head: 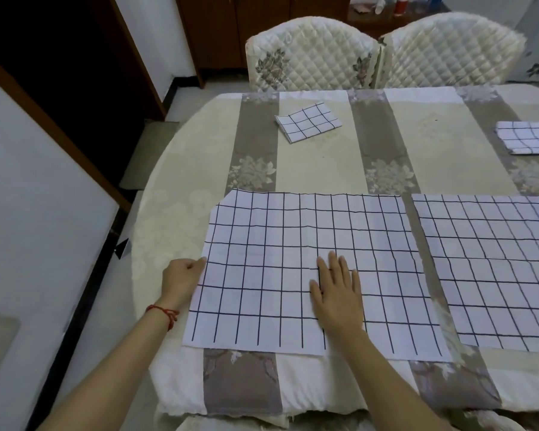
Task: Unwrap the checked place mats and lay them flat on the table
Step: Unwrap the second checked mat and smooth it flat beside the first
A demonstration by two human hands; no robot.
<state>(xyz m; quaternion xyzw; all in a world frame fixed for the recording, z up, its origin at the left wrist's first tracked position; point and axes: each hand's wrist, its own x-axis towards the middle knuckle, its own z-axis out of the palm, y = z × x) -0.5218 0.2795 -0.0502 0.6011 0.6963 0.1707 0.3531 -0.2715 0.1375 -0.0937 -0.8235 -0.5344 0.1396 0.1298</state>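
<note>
A white place mat with dark checks (pixel 293 231) lies spread flat on the table (pixel 321 169) in front of me, its far left corner folded under. My left hand (pixel 182 279) pinches its left edge. My right hand (pixel 336 293) rests palm down on the middle of the mat, fingers apart. A second spread mat (pixel 492 269) lies flat to the right, running out of view. Two folded checked mats sit farther back: one (pixel 308 122) at the far middle, one (pixel 529 141) at the far right edge.
The table wears a cream cloth with grey floral stripes and has a rounded left end. Two quilted white chairs (pixel 311 54) (pixel 448 51) stand at the far side. A dark wooden cabinet (pixel 237 29) is behind them. A white wall and door frame lie to the left.
</note>
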